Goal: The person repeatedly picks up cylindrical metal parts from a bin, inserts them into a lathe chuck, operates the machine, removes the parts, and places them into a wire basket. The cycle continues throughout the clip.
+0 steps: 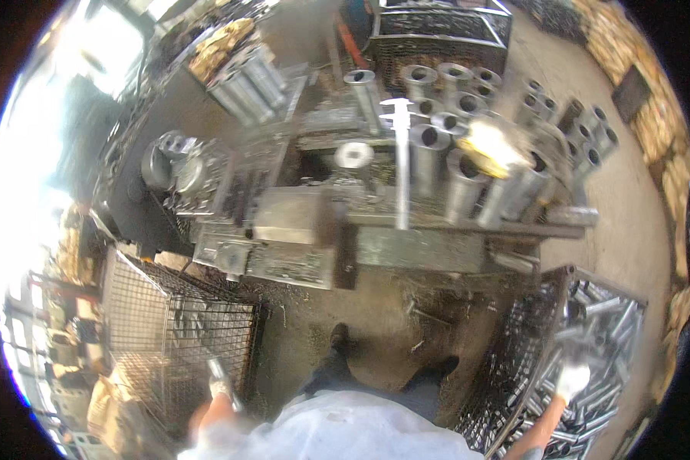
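At the lower left, my left hand [219,389] is closed around a short metal tube [218,369], beside a wire mesh basket [165,314]. Far to the right, my right hand [573,379], in a white glove, reaches over a mesh bin [567,280] filled with loose metal tubes [602,376]. Motion blurs its fingers, so whether it grips a tube does not show. Some metal pieces lie inside the left basket, seen through its mesh.
Ahead stands a metal machine bench [422,249]. On it are a vernier caliper [402,165], a ring-shaped part [354,156], upright wide tubes [429,149] and a yellowish cloth or glove [494,146]. A chuck-like machine part [192,172] is at left. Another crate [441,38] stands behind.
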### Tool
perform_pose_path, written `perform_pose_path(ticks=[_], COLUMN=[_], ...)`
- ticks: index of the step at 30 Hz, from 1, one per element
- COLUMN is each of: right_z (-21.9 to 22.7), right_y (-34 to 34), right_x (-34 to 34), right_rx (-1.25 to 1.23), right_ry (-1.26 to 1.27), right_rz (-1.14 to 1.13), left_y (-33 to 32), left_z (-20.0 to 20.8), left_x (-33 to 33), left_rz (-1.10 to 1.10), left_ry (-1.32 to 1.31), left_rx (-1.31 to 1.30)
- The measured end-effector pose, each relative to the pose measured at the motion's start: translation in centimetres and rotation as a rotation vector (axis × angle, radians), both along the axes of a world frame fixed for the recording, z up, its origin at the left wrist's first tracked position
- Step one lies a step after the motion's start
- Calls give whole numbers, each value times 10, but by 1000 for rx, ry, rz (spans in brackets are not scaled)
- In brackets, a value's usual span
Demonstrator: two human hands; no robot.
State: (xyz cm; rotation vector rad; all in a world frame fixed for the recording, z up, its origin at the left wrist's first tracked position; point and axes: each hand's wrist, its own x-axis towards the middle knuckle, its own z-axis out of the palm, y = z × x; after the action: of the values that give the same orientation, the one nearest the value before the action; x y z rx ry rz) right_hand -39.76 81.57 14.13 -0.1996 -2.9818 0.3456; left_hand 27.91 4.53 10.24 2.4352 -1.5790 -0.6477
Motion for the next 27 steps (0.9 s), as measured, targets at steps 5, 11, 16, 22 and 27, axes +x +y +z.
perform_pose_path(ticks=[5, 11, 16, 22, 27], right_z=[206, 305, 283, 254, 272], right_y=[-276, -609, -758, -809, -813], right_x=[104, 148, 170, 168, 150], right_rx=[-383, -343, -264, -38, 223], right_ry=[162, 14, -45, 229, 36], right_rz=[183, 1122, 1588, 1808, 1902], left_y=[-129, -235, -285, -288, -286], left_z=[-26, 106, 199, 183, 155], left_x=[-23, -195, -303, -360, -366], left_rz=[235, -182, -570, -702, -1193], left_ry=[395, 1108, 1292, 1011, 860], left_rx=[-101, -469, -180, -95, -208])
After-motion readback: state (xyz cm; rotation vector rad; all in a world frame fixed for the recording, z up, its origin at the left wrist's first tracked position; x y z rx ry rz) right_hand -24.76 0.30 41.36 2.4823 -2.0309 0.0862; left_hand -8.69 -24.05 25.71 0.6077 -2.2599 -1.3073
